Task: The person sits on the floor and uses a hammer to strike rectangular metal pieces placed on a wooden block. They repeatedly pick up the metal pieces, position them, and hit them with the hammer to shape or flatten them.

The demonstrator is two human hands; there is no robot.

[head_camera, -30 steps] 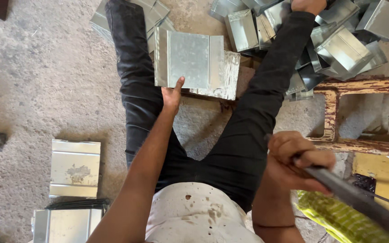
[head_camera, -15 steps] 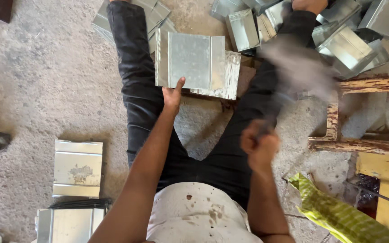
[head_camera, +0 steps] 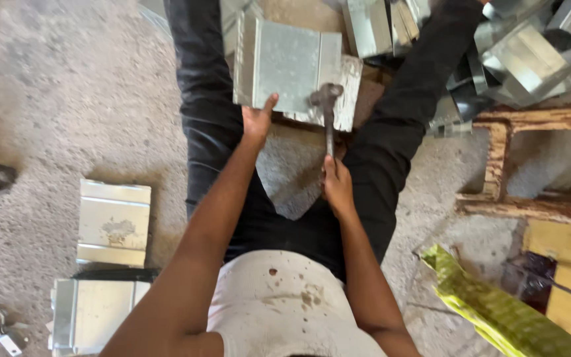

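Between my outstretched legs, on the rough concrete floor (head_camera: pixel 67 99), my left hand (head_camera: pixel 257 123) pressed against the near edge of a folded sheet-metal piece (head_camera: pixel 287 63), thumb raised onto its face and fingers curled under the rim, pinning it in place. My right hand (head_camera: pixel 337 184) was clenched tight around the handle of a hammer (head_camera: pixel 327 109), whose dark head rested on the piece's lower right corner.

That metal piece lay flat and nearly square, dull grey and galvanised, with a raised fold running down each side. It sat on a pale, worn block (head_camera: pixel 346 92) that jutted out beneath its right edge, just ahead of my knees.

To my left, two similar folded panels (head_camera: pixel 114 221) lay on the floor, one nearer my hip, well apart from the piece being struck. A heap of bent metal offcuts (head_camera: pixel 530 56) was piled beyond my right leg, beside a rough wooden frame (head_camera: pixel 503 158). A green-yellow woven sack (head_camera: pixel 497 304) lay crumpled near my right elbow. My trousers were black and my shirt white and stained.
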